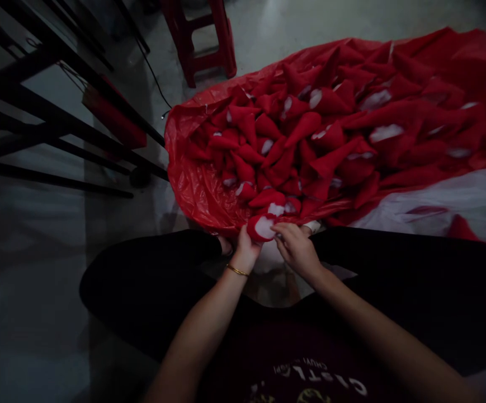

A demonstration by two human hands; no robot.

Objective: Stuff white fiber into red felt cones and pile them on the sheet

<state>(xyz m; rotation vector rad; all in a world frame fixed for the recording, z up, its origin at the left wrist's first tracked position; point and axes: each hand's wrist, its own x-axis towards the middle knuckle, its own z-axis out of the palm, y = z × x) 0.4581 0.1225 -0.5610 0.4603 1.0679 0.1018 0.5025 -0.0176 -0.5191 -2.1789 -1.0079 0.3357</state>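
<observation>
Holding a red fabric piece at lower centre of the frame: left hand, fingers closed around its near left side. White filling shows at the piece's open end, facing up. Right hand at the right edge of the same piece, fingers bent and bunched, tips touching the rim of the filling; cannot tell whether they pinch it. Gold bangle on left wrist.

Just above the hands, at centre: pile of red cone-shaped pieces, heaped toward upper right, many showing white at the wide end. Pile lies on red plastic sheeting, its crumpled edge curving round on the left. Translucent white plastic at right, beside the sheeting.

Outer area: black-trousered legs spread either side of the hands; dark shirt with pale lettering at bottom centre. Red stool at upper centre-left, on grey floor. Black metal bars across upper left, a red box-like object behind them, details too dim.
</observation>
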